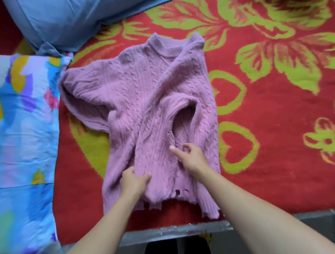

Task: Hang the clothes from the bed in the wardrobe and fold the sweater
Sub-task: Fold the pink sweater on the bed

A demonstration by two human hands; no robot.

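1. the sweater [137,97], pink cable knit, lies flat on the red flowered blanket [272,114] with its collar away from the person and its frayed hem [157,203] just beside the bed's grey edge [175,233].
2. one sleeve [81,93] spreads out to the left, and its end touches the patterned quilt [20,126]. the other side is folded in over the body in a loose loop.
3. the left hand [134,182] grips a raised fold of knit near the hem, thumb on one side and fingers on the other.
4. the right hand [190,158] rests on the lower right of the sweater with the index finger pointing left and the other fingers loosely bent, holding nothing that shows.
5. open blanket stretches to the right and beyond the collar. on the left the quilt and a blue pillow [61,10] crowd in.
6. the quilt, pillow and blanket are cut off by the frame. how the folded side's layers lie underneath is hidden.
7. the picture is soft, and the knit is blurred near the hands.
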